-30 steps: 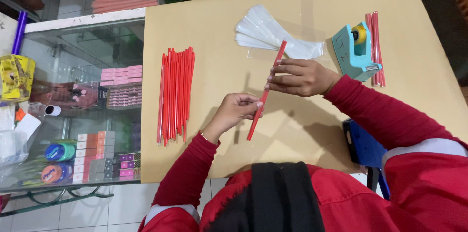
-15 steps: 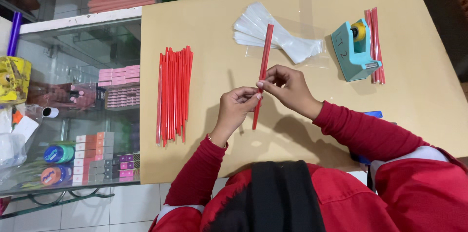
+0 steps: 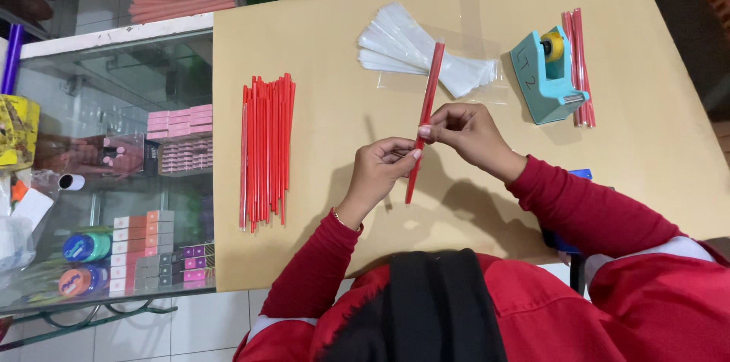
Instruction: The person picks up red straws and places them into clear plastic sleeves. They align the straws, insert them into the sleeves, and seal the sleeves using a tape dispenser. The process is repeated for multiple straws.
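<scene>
Red stick bundle [image 3: 424, 120] now raised more upright, both hands' grips, left hand [image 3: 380, 172] and right hand [image 3: 465, 131], pinching its middle above the surface [image 3: 319, 50], steadying it.

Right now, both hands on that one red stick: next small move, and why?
Probably slide the red stick into a clear sleeve from the fan just beyond its tip: left hand and right hand pinch it mid-length, its upper end already over that pile.
</scene>
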